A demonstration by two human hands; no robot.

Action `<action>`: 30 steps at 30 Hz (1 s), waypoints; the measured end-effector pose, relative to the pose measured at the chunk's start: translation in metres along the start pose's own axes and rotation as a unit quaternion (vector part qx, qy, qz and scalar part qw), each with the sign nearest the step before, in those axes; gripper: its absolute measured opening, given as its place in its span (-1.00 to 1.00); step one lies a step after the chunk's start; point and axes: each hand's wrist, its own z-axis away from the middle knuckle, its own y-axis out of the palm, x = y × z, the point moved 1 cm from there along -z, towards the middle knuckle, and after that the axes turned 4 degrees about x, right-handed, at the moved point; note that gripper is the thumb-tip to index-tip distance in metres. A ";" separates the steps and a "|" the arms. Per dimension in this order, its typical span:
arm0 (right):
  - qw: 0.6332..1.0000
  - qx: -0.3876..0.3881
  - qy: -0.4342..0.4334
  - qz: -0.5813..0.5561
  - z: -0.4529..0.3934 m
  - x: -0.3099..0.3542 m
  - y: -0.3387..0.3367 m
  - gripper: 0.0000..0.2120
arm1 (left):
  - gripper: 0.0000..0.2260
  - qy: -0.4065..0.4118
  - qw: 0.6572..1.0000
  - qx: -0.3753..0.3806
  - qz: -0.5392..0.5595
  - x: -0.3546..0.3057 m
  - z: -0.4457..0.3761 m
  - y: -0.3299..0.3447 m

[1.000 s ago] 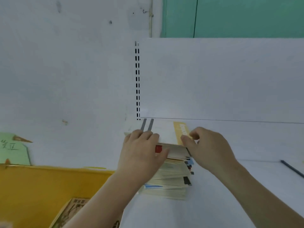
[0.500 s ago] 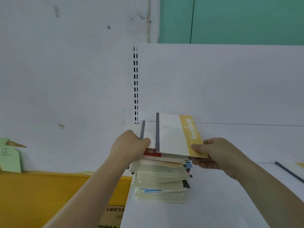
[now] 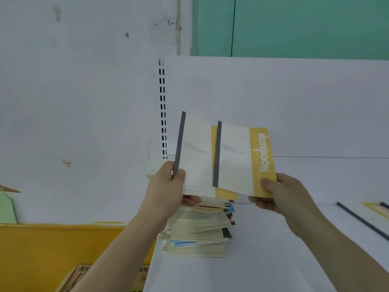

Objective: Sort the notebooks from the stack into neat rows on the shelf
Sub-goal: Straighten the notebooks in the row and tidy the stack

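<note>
My left hand grips white notebook with grey spine and yellow band; right hand pinches matching second notebook, overlapping first. Both raised above leaning stack of notebooks on white shelf. Step: lifting pair off stack. Next: probably lay flat in row rightward.

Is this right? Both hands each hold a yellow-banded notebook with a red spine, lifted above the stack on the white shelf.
Not quite: the spines are grey, not red. The head view shows the left hand and right hand each holding a yellow-banded notebook, left notebook and right notebook, lifted above the stack on the white shelf.
</note>
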 end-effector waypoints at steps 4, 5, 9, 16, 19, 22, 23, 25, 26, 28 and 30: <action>0.998 -0.053 -0.019 -0.033 0.011 0.001 -0.008 -0.84 | -0.84 0.048 0.997 -0.003 0.060 -0.005 0.011 0.010; 0.997 -0.068 -0.027 -0.032 0.014 0.000 -0.012 -0.83 | -0.84 0.054 0.996 0.001 0.069 -0.005 0.012 0.013; 0.993 -0.099 -0.054 -0.022 0.032 -0.001 -0.027 -0.84 | -0.84 0.050 0.994 0.036 0.087 -0.001 0.014 0.034; 0.984 -0.155 -0.071 0.043 0.058 -0.016 -0.065 -0.83 | -0.82 0.037 0.981 0.115 0.155 0.009 0.042 0.112; 0.983 -0.149 -0.078 0.079 0.070 -0.030 -0.089 -0.82 | -0.76 0.027 0.977 0.117 0.179 0.012 0.059 0.155; 0.980 -0.165 -0.075 0.080 0.078 -0.046 -0.128 -0.85 | -0.77 0.025 0.979 0.146 0.142 0.016 0.073 0.201; 0.979 -0.174 -0.071 0.078 0.079 -0.051 -0.146 -0.87 | -0.83 0.025 0.979 0.160 0.126 0.018 0.076 0.217; 0.976 -0.191 -0.069 0.084 0.080 -0.061 -0.184 -0.90 | -0.89 0.022 0.975 0.198 0.099 0.023 0.080 0.250; 0.974 -0.193 -0.077 0.093 0.080 -0.065 -0.204 -0.91 | -0.89 0.021 0.972 0.216 0.086 0.024 0.081 0.267; 0.967 -0.182 -0.096 0.148 0.079 -0.073 -0.246 -0.84 | -0.86 0.017 0.967 0.247 0.058 0.028 0.082 0.303; 0.954 -0.168 -0.109 0.224 0.072 -0.084 -0.291 -0.73 | -0.85 0.005 0.960 0.277 0.037 0.029 0.088 0.345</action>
